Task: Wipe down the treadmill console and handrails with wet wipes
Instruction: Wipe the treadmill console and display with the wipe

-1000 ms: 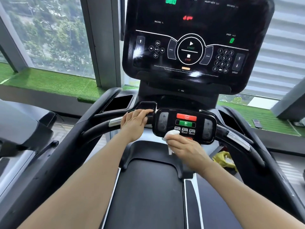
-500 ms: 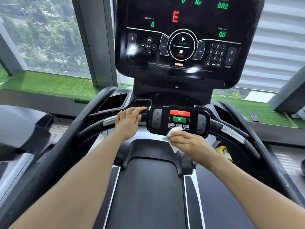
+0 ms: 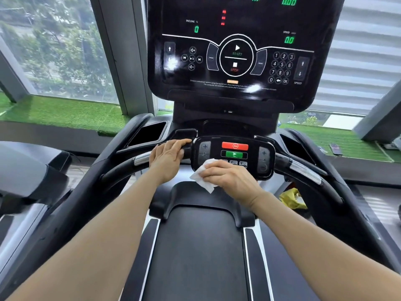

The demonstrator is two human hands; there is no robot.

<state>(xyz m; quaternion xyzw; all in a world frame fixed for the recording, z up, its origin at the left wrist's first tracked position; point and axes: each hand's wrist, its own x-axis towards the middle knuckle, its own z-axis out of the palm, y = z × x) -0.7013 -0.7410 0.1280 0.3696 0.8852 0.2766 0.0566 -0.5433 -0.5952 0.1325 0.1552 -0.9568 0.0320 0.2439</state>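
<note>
The black treadmill console (image 3: 238, 51) rises ahead with lit green digits. Below it sits a small control pad (image 3: 233, 148) with a red and a green button. My right hand (image 3: 227, 174) presses a white wet wipe (image 3: 200, 177) against the pad's lower left edge, fingers laid flat over the wipe. My left hand (image 3: 168, 156) grips the left handrail (image 3: 121, 170) right beside the pad. The right handrail (image 3: 303, 170) curves away with a silver sensor strip.
The black running belt (image 3: 195, 253) lies below my arms. A yellow bag (image 3: 293, 198) lies on the floor at the right. Cup holders (image 3: 147, 134) flank the console. Another treadmill (image 3: 26, 170) stands at the left. Windows and green turf ledges run behind.
My right hand has slid the wipe left and down along the pad's lower edge, more wipe now showing. The left hand keeps its hold on the rail. The view has shifted slightly.
</note>
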